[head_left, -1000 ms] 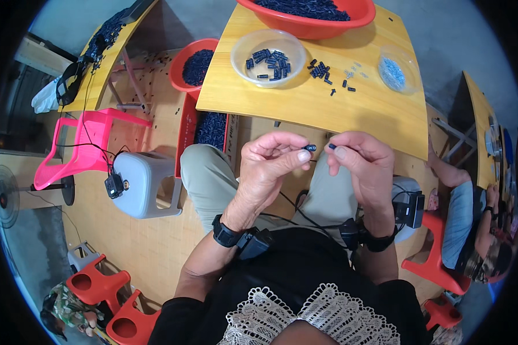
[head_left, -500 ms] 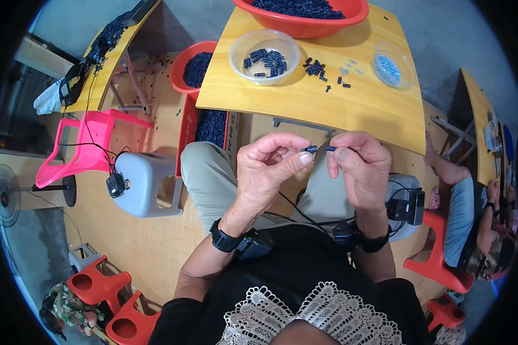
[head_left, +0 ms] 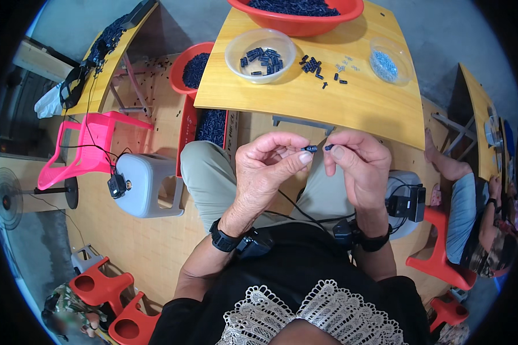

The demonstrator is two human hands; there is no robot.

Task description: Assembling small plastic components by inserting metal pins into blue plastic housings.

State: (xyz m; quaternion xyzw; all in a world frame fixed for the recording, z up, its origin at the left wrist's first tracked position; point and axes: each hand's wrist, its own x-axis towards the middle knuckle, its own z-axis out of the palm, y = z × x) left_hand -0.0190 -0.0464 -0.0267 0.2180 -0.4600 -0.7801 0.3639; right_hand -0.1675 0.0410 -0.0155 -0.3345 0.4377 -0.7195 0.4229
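Dark small part (head_left: 311, 148) pinched at left hand (head_left: 270, 167) fingertips; right hand (head_left: 354, 167) fingers grasping, seemingly, second piece (head_left: 328, 147).

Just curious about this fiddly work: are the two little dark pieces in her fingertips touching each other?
Apart. The head view shows a thin gap of trouser cloth between the left hand's piece and the right hand's piece.
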